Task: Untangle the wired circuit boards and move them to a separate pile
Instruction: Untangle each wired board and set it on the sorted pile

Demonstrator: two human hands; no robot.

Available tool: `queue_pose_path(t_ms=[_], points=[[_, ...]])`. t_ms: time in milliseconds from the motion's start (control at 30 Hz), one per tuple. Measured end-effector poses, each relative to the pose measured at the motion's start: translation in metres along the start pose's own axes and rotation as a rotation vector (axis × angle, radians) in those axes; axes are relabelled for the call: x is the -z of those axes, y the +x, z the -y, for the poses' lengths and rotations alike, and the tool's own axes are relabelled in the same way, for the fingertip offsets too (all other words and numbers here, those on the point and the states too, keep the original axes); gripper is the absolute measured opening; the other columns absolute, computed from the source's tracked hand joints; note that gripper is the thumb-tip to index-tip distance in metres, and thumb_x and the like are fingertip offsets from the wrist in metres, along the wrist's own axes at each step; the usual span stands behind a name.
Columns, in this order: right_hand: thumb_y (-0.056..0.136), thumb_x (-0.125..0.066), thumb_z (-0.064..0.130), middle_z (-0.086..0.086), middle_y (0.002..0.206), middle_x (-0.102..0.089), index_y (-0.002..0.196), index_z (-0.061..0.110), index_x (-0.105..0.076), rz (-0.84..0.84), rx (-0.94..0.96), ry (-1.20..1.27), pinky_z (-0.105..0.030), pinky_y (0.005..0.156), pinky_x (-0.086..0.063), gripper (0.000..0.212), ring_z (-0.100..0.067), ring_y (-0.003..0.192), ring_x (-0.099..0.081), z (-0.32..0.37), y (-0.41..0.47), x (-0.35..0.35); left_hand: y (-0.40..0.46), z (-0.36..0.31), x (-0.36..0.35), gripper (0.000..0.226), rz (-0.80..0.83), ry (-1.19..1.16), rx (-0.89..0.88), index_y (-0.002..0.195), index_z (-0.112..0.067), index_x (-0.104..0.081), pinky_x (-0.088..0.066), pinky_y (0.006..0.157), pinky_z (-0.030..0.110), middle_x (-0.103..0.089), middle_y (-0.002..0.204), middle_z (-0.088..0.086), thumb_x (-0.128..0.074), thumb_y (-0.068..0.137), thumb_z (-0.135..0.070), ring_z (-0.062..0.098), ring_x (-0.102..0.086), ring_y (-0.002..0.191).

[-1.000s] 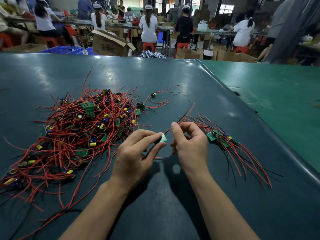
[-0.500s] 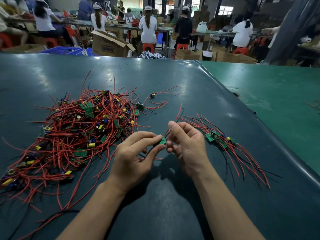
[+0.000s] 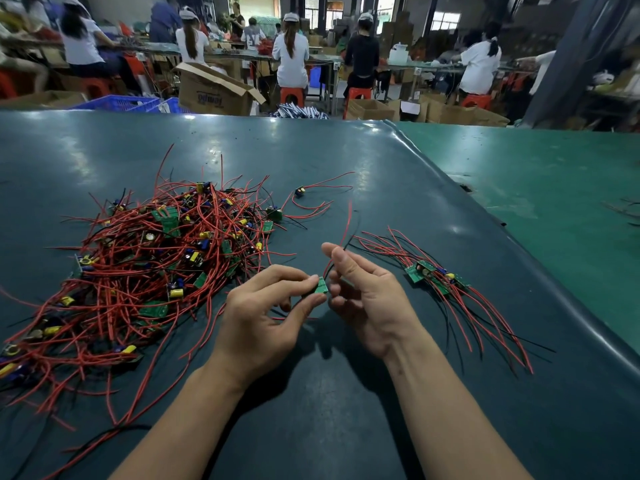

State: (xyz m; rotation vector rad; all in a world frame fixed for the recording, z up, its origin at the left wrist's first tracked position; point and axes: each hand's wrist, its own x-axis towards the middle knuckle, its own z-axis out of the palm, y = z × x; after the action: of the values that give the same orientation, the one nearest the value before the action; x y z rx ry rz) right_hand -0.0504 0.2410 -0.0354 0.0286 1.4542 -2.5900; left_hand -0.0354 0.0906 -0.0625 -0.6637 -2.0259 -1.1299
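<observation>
— Boards with red wires are being sorted on the dark table (image 3: 346, 161). One small green board (image 3: 321, 285) is being pinched by the left hand (image 3: 263, 317), between the thumb and a fingertip, right at the middle of the view.

— And the right hand (image 3: 367, 299)?

— Its fingers are being held curled just beside the board, at three o'clock from it. A red wire (image 3: 341, 237) is being run up past them toward twelve o'clock; whether it is being gripped cannot be told.

— Where are the piles?

— The big tangled pile (image 3: 145, 265) is being kept at nine o'clock. The small sorted pile (image 3: 436, 278) is being built at three o'clock.

— How should this step be done well?

— The board should be held by its edges. Each wire is best slid out slowly, likely one at a time, so nothing is being yanked loose. Then it should be laid on the small pile with wires pointing the same way.
</observation>
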Motion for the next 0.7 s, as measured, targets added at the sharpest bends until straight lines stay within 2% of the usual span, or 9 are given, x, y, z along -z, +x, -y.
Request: queue_pose_path(t_ms=[67,133,200,267,400,567,700], points=[[0.066,-0.076,0.027,0.003,0.058,-0.056,0.076,0.015,-0.08,0.015,0.016,0.043,-0.014,0.041,-0.039,0.016,-0.004,0.048,-0.049,0.0,0.0,0.0,0.0,0.0,0.001,0.015,-0.009,-0.024,0.005,0.091,-0.005,-0.077,-0.046,0.063,0.015,-0.069,0.089,0.001,-0.077,0.08,-0.014,0.009,-0.063,0.074],[0.063,-0.08,0.026,0.002,0.056,-0.058,0.07,0.012,-0.077,-0.07,0.071,0.003,-0.014,0.039,-0.038,0.016,-0.005,0.044,-0.049,0.0,0.002,0.0,0.0,-0.001,0.0,0.014,-0.029,-0.019,0.001,0.091,-0.005,-0.077,-0.047,0.063,0.016,-0.069,0.089,0.001,-0.077,0.08,-0.014,0.009,-0.064,0.076],[0.075,-0.079,0.019,0.002,0.056,-0.061,0.069,0.012,-0.075,-0.2,0.168,-0.119,-0.017,0.039,-0.037,0.01,-0.007,0.042,-0.048,-0.003,0.004,0.0,0.0,-0.002,-0.001,0.014,-0.041,0.015,-0.01,0.091,-0.004,-0.077,-0.047,0.065,0.015,-0.069,0.089,0.001,-0.077,0.08,-0.013,0.007,-0.064,0.079],[0.082,-0.076,0.012,0.004,0.059,-0.063,0.078,0.015,-0.076,-0.298,0.277,-0.215,-0.018,0.04,-0.038,0.005,-0.007,0.043,-0.046,-0.006,0.007,-0.001,0.0,-0.001,-0.001,0.013,-0.036,0.03,-0.018,0.091,-0.004,-0.077,-0.047,0.067,0.014,-0.069,0.089,0.002,-0.077,0.081,-0.012,0.007,-0.064,0.08],[0.085,-0.072,0.002,0.003,0.082,-0.063,0.091,0.025,-0.075,-0.396,0.44,-0.388,-0.015,0.049,-0.041,0.024,-0.005,0.053,-0.047,-0.01,0.008,-0.001,0.0,-0.002,-0.002,0.011,0.011,0.024,-0.035,0.089,-0.005,-0.078,-0.051,0.061,0.02,-0.07,0.088,0.003,-0.077,0.08,-0.011,0.009,-0.065,0.078],[0.086,-0.071,0.006,0.008,0.062,-0.065,0.093,0.017,-0.076,-0.504,0.357,-0.16,-0.016,0.038,-0.037,0.014,-0.004,0.04,-0.045,-0.003,0.012,0.004,0.0,-0.003,0.0,0.01,-0.006,0.017,-0.029,0.088,-0.005,-0.078,-0.051,0.059,0.023,-0.07,0.089,0.003,-0.078,0.079,-0.011,0.009,-0.065,0.077],[0.087,-0.07,0.002,0.008,0.075,-0.07,0.09,0.023,-0.075,-0.555,0.358,-0.063,-0.015,0.037,-0.037,0.022,-0.003,0.038,-0.043,0.004,0.013,0.013,-0.001,-0.005,0.0,0.01,0.022,0.014,-0.04,0.088,-0.005,-0.078,-0.052,0.058,0.025,-0.07,0.088,0.003,-0.078,0.079,-0.009,0.011,-0.066,0.077]])
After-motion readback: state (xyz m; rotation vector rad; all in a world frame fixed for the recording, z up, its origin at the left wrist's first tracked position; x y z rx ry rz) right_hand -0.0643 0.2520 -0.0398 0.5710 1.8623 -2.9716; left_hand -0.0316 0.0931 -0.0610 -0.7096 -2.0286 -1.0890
